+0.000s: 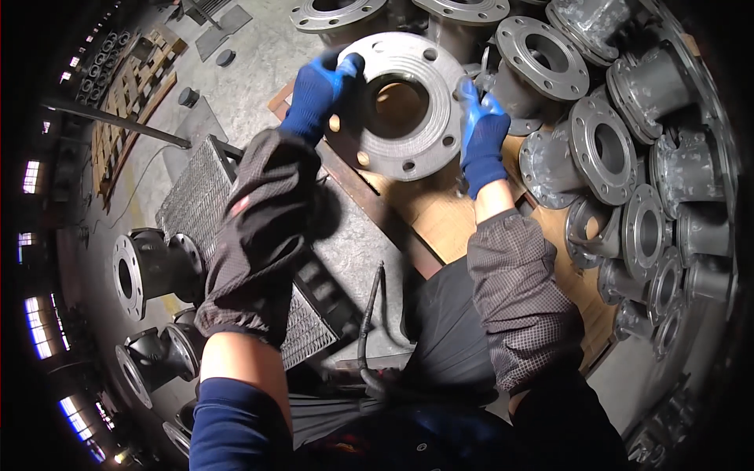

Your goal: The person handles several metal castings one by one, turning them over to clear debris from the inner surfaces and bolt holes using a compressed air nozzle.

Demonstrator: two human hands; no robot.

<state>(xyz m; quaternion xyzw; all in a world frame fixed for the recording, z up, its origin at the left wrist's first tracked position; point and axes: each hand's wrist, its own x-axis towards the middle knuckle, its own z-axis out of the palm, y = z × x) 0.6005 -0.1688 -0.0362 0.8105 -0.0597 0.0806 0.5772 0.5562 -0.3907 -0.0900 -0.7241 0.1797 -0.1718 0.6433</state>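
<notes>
A grey metal flanged pipe fitting [446,86] is held up in front of me, its round face with bolt holes turned toward me. Brown board shows through its centre bore. My left hand [320,90], in a blue glove, is closed on the flange's left edge, with the thumb at the upper rim. At the right edge my right hand [481,129], also gloved in blue, grips the rim. The fingers of both hands are partly hidden behind the flange. Below the fitting lies a brown board [432,216] on a pallet.
Several similar flanged fittings [601,149] crowd the right side and the far edge. More fittings [149,271] stand at the left. A metal grating [196,196] lies left of my left arm, and a black hose [367,322] rises near my legs. Wooden pallets [133,118] are at the far left.
</notes>
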